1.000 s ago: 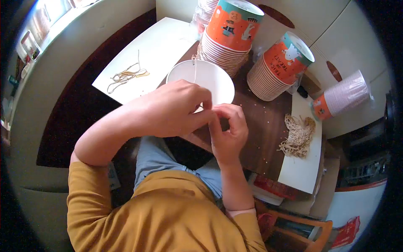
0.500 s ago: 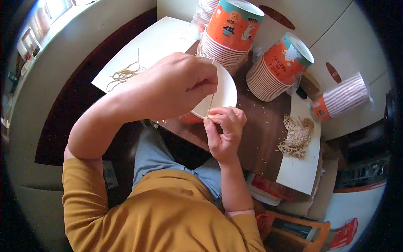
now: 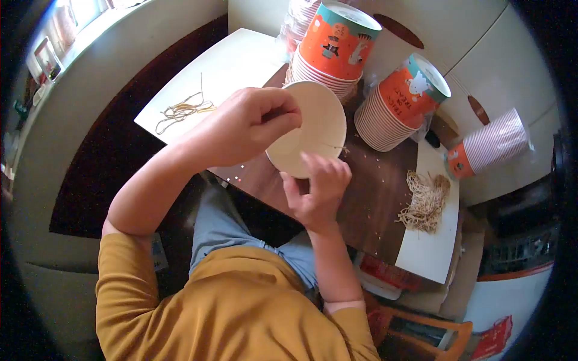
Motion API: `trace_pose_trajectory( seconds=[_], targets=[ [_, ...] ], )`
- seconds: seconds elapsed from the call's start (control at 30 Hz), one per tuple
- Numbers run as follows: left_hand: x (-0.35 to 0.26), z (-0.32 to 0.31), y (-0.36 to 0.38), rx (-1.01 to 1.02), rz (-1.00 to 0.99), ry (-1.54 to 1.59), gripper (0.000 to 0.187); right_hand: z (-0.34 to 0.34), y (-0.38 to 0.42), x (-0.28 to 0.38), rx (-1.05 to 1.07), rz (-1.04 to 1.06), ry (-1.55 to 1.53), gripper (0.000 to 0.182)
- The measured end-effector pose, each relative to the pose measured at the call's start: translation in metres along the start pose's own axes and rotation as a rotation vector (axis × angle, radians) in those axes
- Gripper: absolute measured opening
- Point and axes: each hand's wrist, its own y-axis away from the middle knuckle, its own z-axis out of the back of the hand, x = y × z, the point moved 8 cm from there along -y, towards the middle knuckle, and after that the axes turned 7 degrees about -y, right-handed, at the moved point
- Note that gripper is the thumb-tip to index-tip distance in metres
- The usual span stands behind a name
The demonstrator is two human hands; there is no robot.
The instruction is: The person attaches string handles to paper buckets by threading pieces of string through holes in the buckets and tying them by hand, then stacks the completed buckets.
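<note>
Left hand (image 3: pixel 260 127) closed at the fingertips, anything inside hidden; right hand (image 3: pixel 322 188), thumb and fingers apart, at the round, cream-lined paper bucket's (image 3: pixel 316 117) near rim!

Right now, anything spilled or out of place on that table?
Yes: small pale specks are scattered across the brown tabletop, some at its near-left corner. They look like stray scraps, but are too small to identify. At left, loose cord lies looped and jumbled on the white surface.

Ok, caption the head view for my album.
Left hand and right hand at an open bucket, stacked buckets behind.
</note>
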Motion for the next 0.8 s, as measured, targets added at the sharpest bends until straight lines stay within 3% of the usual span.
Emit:
trace_pose_trajectory(
  seconds=[0.1,0.17,0.3,0.33,0.43,0.5,0.57,0.6,0.7,0.77,0.8],
  targets=[
    [0.012,-0.003,0.002,0.051,-0.026,0.326,0.015,0.019,-0.004,-0.04,-0.16,-0.181,-0.086,0.043],
    [0.023,-0.002,0.006,0.058,-0.036,0.456,0.015,0.015,-0.014,-0.071,-0.134,-0.443,-0.19,0.041],
    [0.035,0.016,0.016,-0.08,-0.104,0.396,0.014,-0.032,-0.002,-0.118,0.228,-0.814,-0.632,0.036],
    [0.038,0.023,0.022,-0.148,-0.143,0.355,0.014,-0.031,-0.001,-0.118,0.283,-0.809,-0.45,0.03],
    [0.033,0.04,0.057,-0.337,-0.419,0.025,0.017,-0.009,-0.008,-0.096,0.033,-0.73,-0.387,0.023],
    [0.022,0.045,0.1,-0.693,-0.564,-0.325,0.017,0.003,-0.01,-0.086,-0.086,-0.534,-0.274,0.022],
    [0.033,0.049,0.114,-0.895,-0.468,-0.229,0.016,0.023,-0.016,-0.063,-0.188,-0.333,-0.075,0.026],
    [0.028,0.05,0.108,-0.931,-0.469,-0.351,0.017,0.024,-0.016,-0.056,-0.155,-0.307,-0.12,0.035],
    [0.035,0.04,0.072,-0.749,-0.141,-0.21,0.038,0.036,-0.026,-0.032,-0.19,-0.191,-0.011,0.038],
    [0.051,0.024,0.054,-0.652,-0.058,-0.214,0.036,0.044,-0.031,-0.019,-0.178,-0.151,0.001,0.041],
    [0.051,0.021,0.049,-0.608,-0.044,-0.235,0.02,0.048,-0.033,-0.013,-0.173,-0.131,0.009,0.042]
  ],
)
